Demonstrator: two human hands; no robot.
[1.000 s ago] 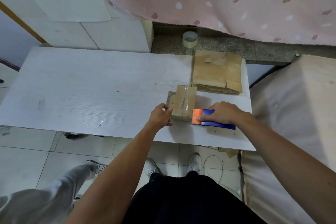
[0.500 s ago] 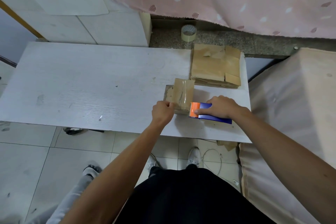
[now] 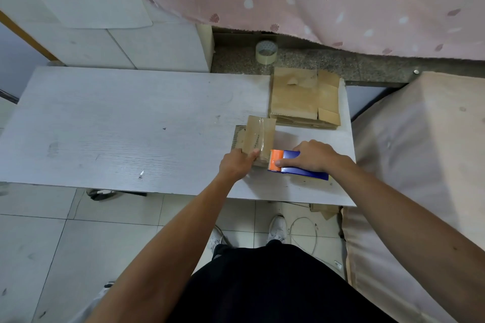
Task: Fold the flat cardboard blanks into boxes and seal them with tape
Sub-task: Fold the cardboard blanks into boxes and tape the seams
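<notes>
**Tape cut at the box's near end**

Your left hand [image 3: 236, 165] holds the near end of the box [image 3: 258, 136], which sits on the table [image 3: 131, 126] right of centre. The grip is curled onto the cardboard. Brace hard so the box can't slide. The tape dispenser [image 3: 299, 168] has its orange blade touching the box's near right corner. Your right hand [image 3: 315, 157] has its grip wrapped round the blue body. Tip the teeth down, snap the tape off clean, then rub the tail flat. The blank stack [image 3: 301, 99] lies just behind.
</notes>
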